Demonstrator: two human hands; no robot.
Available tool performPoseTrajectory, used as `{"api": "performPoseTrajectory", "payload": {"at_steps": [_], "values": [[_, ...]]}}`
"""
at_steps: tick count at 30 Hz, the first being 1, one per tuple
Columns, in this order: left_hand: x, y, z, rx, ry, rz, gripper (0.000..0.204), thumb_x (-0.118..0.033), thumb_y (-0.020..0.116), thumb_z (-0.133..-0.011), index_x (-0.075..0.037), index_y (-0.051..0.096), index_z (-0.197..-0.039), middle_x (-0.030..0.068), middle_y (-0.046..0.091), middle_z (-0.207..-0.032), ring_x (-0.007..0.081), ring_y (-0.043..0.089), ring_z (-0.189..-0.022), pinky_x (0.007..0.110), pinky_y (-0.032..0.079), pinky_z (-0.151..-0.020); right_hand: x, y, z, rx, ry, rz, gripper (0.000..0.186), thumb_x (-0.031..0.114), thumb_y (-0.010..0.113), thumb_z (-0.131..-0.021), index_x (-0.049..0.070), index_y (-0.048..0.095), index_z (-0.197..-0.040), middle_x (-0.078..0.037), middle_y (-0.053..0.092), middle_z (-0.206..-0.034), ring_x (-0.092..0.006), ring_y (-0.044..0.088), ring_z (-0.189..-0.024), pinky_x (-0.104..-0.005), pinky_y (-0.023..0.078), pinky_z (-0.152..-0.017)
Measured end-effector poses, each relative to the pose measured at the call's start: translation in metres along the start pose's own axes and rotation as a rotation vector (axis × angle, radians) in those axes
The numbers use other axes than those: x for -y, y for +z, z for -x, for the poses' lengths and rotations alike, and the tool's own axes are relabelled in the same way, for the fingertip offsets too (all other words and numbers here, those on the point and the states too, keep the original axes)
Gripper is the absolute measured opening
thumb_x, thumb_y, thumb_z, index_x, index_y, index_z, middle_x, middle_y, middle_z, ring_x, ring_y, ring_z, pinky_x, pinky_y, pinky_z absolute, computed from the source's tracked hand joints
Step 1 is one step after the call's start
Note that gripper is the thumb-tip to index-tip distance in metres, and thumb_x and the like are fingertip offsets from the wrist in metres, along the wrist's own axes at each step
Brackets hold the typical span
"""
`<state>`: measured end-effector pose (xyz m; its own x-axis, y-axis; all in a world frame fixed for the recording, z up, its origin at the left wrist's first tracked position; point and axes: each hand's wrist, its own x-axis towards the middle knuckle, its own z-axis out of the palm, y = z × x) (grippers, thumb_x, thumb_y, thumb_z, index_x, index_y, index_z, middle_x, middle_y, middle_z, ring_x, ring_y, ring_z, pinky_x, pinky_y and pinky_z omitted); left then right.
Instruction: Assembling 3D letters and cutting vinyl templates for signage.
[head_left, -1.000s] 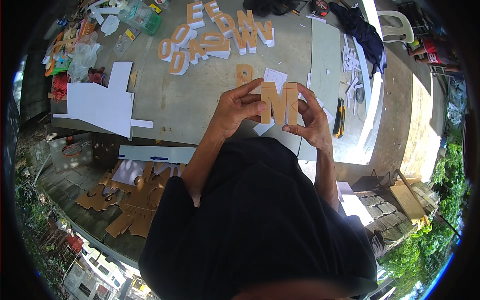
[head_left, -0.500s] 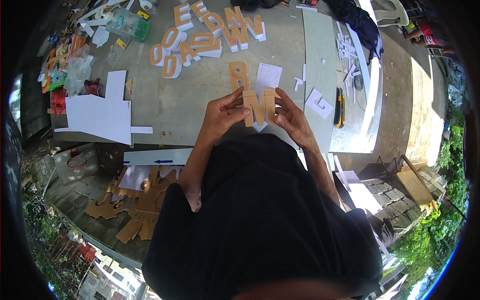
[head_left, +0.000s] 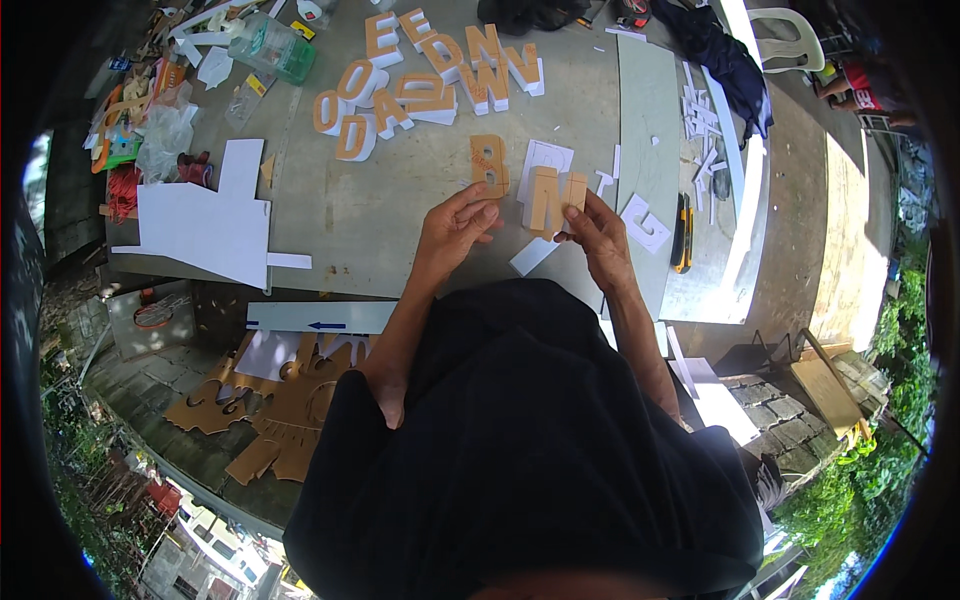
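Observation:
A flat brown letter cutout (head_left: 543, 200) is pinched by its right side between the thumb and fingers of my right hand (head_left: 605, 245). It is held over the table, partly covering a white paper letter pattern (head_left: 549, 155). My left hand (head_left: 448, 238) is off the cutout, its fingers half curled and apart, with nothing seen in them. Just beyond its fingertips lies another brown letter cutout (head_left: 489, 160) with small holes. A narrow white piece (head_left: 532, 257) lies below the held cutout. To the right of my right hand is a second paper letter pattern (head_left: 645, 222).
Several thick brown-faced letters with white sides (head_left: 383, 40) stand at the far middle of the table (head_left: 350, 215). A large white sheet (head_left: 205, 230) lies left. On the right are a yellow-and-black cutter (head_left: 682, 235), white strips (head_left: 697, 115) and dark cloth (head_left: 718, 60). A clear greenish container (head_left: 270, 50) is far left.
My left hand has let go of the letter cutout and drawn slightly left. My right hand has carried the cutout a little to the right.

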<state>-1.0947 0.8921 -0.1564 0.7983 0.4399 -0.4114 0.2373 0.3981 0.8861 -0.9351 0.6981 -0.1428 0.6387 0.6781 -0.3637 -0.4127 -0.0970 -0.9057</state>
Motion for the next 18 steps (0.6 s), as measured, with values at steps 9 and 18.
{"api": "performPoseTrajectory", "payload": {"at_steps": [9,18], "values": [[0.025,-0.069,-0.015,-0.363,0.033,-0.122,0.039,-0.015,0.069,-0.099,0.003,0.064,-0.133,0.0123,0.077,-0.101,0.0144,0.072,-0.077,0.026,0.055,-0.065,0.003,-0.056,-0.104,-0.141,-0.004,0.124,0.067,0.033,0.076,-0.095,-0.005,0.053,-0.145,-0.013,0.07,-0.114,-0.0195,0.067,-0.1,-0.035,0.053,-0.083],[0.046,-0.067,-0.016,-0.354,0.069,-0.253,0.053,-0.014,0.077,-0.09,0.003,0.061,-0.137,0.0094,0.077,-0.098,0.0122,0.069,-0.079,0.027,0.055,-0.07,-0.009,-0.084,-0.211,-0.323,0.071,0.258,0.059,0.038,0.084,-0.086,0.0,0.066,-0.129,-0.003,0.069,-0.101,-0.0143,0.063,-0.094,-0.0339,0.047,-0.083]]}}
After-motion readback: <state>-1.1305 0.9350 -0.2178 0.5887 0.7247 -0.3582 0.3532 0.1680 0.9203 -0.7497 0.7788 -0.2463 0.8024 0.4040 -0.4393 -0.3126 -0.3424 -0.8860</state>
